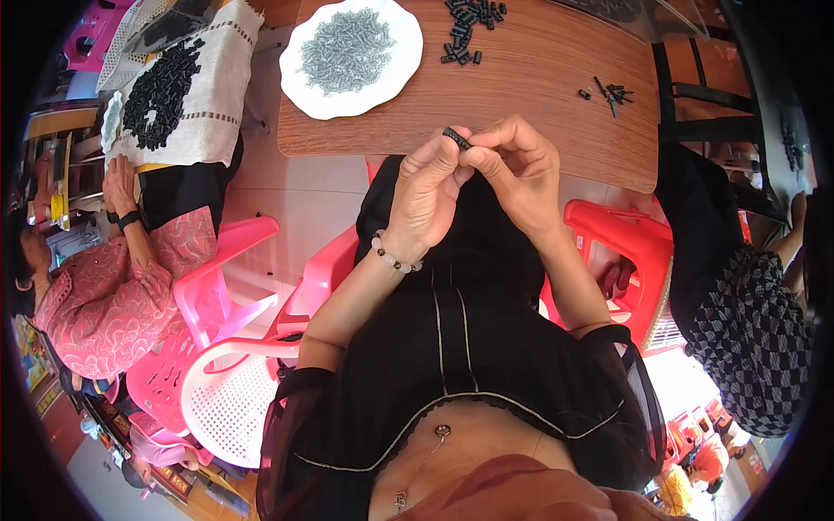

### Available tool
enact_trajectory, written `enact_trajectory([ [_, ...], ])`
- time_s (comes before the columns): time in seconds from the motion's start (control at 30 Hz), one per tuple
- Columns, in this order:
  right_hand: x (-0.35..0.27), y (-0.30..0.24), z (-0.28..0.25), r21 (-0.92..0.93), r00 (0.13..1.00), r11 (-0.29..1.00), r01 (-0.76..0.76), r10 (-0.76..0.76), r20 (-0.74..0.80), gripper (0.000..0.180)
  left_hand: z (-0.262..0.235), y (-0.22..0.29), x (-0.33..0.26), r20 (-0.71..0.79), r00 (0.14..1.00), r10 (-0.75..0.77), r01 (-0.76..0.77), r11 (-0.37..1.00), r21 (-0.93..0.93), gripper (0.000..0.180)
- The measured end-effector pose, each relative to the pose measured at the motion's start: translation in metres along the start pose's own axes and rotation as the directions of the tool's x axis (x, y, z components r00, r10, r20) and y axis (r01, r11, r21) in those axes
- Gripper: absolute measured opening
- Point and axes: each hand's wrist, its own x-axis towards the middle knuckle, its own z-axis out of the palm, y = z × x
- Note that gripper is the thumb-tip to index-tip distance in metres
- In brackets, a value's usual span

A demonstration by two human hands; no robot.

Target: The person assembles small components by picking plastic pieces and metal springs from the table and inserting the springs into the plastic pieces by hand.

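Just past the near edge of the wooden table, my two hands meet around a small black cylindrical part. My left hand pinches it between thumb and fingertips, and a beaded bracelet circles that wrist. Thumb and forefinger of my right hand close on its lower right end, partly covering it. Beyond my hands, a white scalloped plate on the table holds a heap of tiny silvery pieces that look like coil springs. Loose black parts similar to the held one lie at the table's far middle.
More small dark pieces lie on the wooden table at right. A cloth-covered table at left bears a pile of black parts, with a seated person beside it. Another person sits at right. Pink chairs and a red stool flank me.
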Motion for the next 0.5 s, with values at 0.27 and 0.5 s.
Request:
enact_trajectory([
  [0.27,0.008,-0.02,-0.006,-0.282,0.982,0.948,0.151,-0.11,0.155,0.035,0.005,-0.001,-0.008,0.052,0.998,-0.027,0.03,0.998,-0.047,0.017],
  [0.5,0.015,-0.015,-0.016,-0.15,0.921,0.971,0.186,-0.119,0.372,0.037,0.009,-0.005,-0.009,0.068,0.995,-0.071,0.075,0.995,-0.065,0.016],
])
